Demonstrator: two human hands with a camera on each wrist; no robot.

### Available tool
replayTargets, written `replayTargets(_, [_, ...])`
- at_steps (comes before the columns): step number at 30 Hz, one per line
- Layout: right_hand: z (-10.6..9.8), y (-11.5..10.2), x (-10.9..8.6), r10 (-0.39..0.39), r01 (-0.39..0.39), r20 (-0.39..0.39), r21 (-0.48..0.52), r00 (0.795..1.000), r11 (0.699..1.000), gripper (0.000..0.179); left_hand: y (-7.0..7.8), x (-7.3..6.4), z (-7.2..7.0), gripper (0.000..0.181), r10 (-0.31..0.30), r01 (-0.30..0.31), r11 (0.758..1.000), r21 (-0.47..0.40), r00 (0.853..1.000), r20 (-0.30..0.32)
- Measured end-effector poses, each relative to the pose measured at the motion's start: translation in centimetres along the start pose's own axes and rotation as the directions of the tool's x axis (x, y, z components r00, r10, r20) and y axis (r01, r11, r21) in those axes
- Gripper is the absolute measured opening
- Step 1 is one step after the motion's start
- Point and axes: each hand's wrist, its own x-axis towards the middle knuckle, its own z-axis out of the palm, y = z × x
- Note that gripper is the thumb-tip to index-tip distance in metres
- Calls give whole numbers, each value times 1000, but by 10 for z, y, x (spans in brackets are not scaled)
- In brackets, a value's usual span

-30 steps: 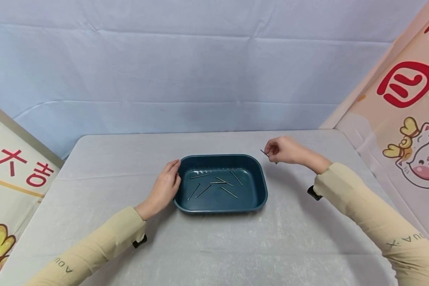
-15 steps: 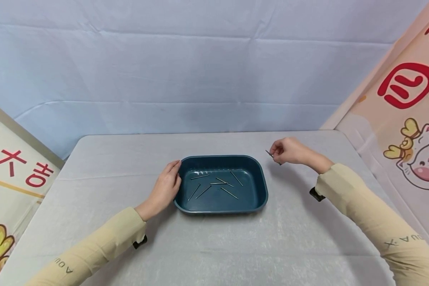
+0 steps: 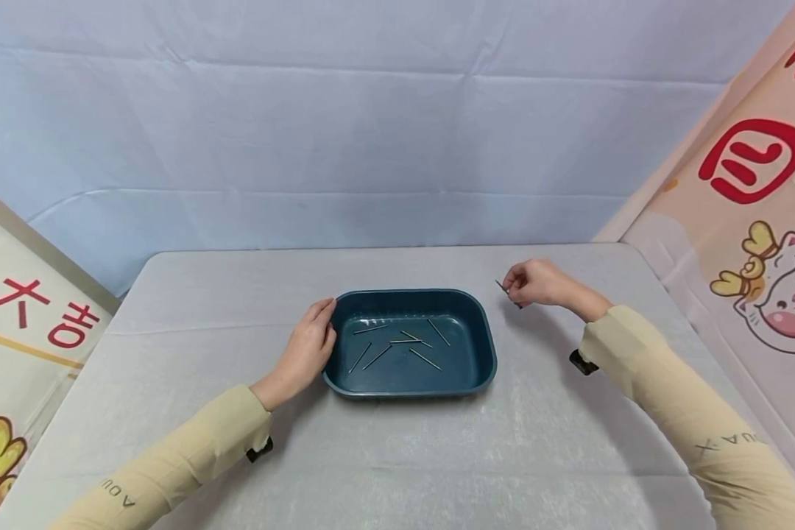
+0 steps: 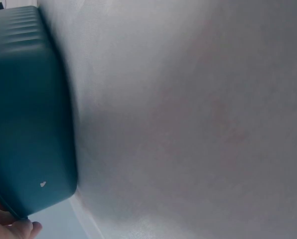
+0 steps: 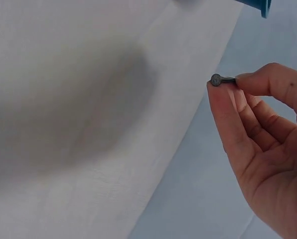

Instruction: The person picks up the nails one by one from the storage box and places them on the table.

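A dark teal plastic tray [image 3: 397, 381] stands on the table, with several thin metal nails [image 3: 425, 360] scattered over its floor, some crossing. My left hand [image 3: 301, 355] holds the tray's left rim near the far corner; in the left wrist view its fingers [image 4: 21, 228] are at the rim, partly cut off. Beyond the tray's right side, my right hand [image 3: 539, 283] is raised a little over the table. It pinches a nail [image 5: 216, 79] between thumb and forefinger, the round flat head facing the right wrist camera.
A pale grey cloth covers the table [image 3: 397, 464]. Behind its far edge hangs a light blue-white cloth backdrop [image 3: 397, 147]. Printed panels stand at the left [image 3: 26, 324] and right [image 3: 755, 221].
My right hand has moved slightly to the right, away from the tray, still pinching the nail. The left hand, the tray and the nails inside it stay in place.
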Motion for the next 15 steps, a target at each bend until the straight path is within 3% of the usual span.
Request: replayTargets(15, [8, 16, 9, 46, -50, 45, 95, 998, 994, 19, 2, -1, -1, 41, -8, 8, 1000, 5, 1000, 2])
